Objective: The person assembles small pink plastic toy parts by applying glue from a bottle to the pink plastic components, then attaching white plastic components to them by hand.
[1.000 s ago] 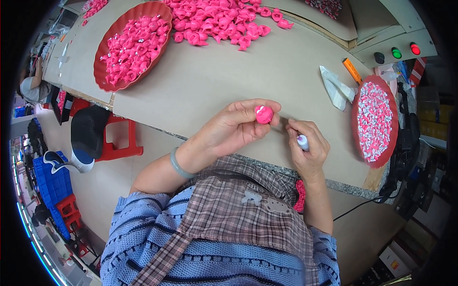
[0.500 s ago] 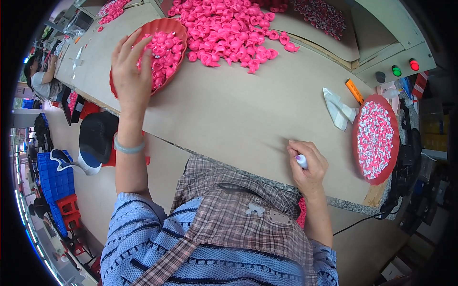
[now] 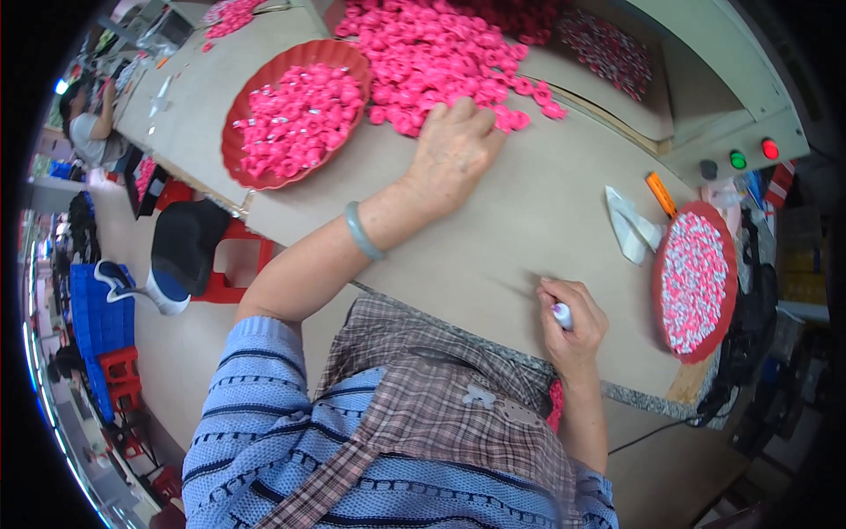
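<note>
My left hand (image 3: 456,152) reaches to the near edge of a big heap of glossy pink plastic pieces (image 3: 432,53). Its fingers curl down, and their tips are hidden behind the knuckles, so what they pinch cannot be made out. Left of it stands a red scalloped bowl (image 3: 231,145) filled with pink pieces, some with shiny bits. Low over the near part of the table, my right hand (image 3: 577,331) is closed round a slim white tube with a purple end (image 3: 562,315). Its fingertips are partly hidden.
At the right lies a red oval tray (image 3: 659,291) of pink-and-silver pieces, beside crumpled white paper (image 3: 627,225) and an orange marker-like object (image 3: 660,194). A machine housing (image 3: 749,123) with red and green lights borders the far right. A person (image 3: 92,132) sits at far left.
My left hand has left the red bowl and swung right to the edge of the pink heap. The right hand keeps the white tube in nearly the same place.
</note>
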{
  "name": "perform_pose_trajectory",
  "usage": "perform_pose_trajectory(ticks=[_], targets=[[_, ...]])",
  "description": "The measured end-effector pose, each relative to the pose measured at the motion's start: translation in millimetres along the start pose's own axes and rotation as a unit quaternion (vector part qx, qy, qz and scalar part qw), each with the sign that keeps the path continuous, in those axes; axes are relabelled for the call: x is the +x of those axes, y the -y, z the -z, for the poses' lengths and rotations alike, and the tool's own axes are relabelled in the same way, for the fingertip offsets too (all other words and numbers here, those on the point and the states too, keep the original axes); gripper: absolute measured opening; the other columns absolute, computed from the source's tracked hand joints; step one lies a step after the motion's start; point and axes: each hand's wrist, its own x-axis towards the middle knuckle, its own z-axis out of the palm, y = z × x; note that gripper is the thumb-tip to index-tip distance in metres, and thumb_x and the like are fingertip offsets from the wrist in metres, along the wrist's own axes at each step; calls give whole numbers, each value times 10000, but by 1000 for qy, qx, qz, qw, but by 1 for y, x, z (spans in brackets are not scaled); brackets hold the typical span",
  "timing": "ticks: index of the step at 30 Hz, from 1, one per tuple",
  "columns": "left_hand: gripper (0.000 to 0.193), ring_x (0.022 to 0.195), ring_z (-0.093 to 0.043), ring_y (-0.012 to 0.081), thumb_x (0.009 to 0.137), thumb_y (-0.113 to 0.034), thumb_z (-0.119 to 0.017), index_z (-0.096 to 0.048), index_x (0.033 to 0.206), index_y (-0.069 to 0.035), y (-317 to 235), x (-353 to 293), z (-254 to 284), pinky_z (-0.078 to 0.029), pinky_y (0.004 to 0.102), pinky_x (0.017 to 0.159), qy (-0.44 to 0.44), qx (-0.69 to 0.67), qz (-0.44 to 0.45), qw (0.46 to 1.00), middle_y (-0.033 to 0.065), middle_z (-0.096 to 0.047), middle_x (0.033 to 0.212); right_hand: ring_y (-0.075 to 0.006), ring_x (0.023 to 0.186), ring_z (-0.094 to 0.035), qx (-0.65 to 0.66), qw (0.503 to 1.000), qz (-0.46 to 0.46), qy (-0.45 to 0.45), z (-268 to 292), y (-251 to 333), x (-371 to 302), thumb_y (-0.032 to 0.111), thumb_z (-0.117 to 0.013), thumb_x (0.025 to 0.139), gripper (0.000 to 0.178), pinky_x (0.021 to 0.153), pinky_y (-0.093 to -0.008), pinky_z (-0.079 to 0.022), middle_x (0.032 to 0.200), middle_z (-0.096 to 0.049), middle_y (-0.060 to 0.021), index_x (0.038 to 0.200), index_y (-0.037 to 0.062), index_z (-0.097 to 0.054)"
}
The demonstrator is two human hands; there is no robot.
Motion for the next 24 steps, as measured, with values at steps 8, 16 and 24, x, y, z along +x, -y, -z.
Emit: perform_pose_trajectory(ticks=[8,16,24], targets=[[164,884,-550,243,792,-50,-552,-619,941,-40,-19,-15,24,-435,375,728,-38,-236,34,970,69,-587,900,-202,682,-655,21,999,-34,12,4,0,-6,-125,-642,707,236,600,-275,-516,782,-653,-129,917,-18,-635],[208,891,-629,156,958,-84,-472,-595,1096,12,-47,-49,48,-531,253,772,149,-849,344,373,63,-625,979,-110,731,-563,191,952,-240,-10,12,-5,-5,-101,-622,776,357,627,-221,-469,916,-609,-93,1113,-4,-556],[307,894,-654,178,903,-90,-575,-567,1176,50,-60,-64,44,-524,234,733,167,-873,326,323,138,-639,1073,-111,776,-487,378,901,-214,9,15,-2,4,55,-558,836,276,629,-232,-421,1095,-455,-119,1079,38,-427]])
